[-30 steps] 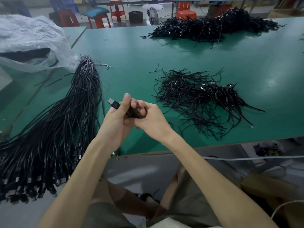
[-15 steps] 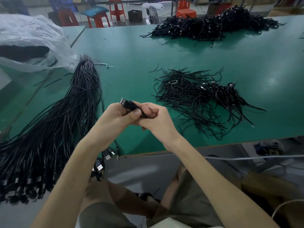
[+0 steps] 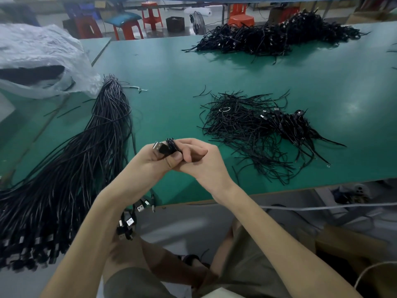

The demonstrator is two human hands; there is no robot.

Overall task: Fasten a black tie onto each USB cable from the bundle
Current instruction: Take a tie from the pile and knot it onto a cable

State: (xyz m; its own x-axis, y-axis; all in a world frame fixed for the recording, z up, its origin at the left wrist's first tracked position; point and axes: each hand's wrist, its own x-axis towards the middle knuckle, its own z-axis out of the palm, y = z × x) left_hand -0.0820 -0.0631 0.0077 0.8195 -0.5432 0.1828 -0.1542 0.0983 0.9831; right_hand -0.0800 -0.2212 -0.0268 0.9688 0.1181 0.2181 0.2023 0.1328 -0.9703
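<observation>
Head view: our left hand [image 3: 151, 167] fingers pinch the coiled USB cable [image 3: 161, 149] above the worktop [image 3: 171, 82] edge; right hand [image 3: 200, 166] fingers curl round the coil; slack grip could let it spring loose.

Operator's body, head view: bare arms, olive shorts, dark footwear.
Left hand [image 3: 150, 166] and right hand [image 3: 204, 163] are bare, and both forearms are uncovered to the frame edge. Shorts [image 3: 247, 265] are dull olive-grey cloth, creased, ending above bare knees. Dark footwear [image 3: 191, 260] shows between the legs; shoe or sandal not resolvable. Pale cloth edge [image 3: 221, 294] lies at bottom of frame; garment unclear.
</observation>
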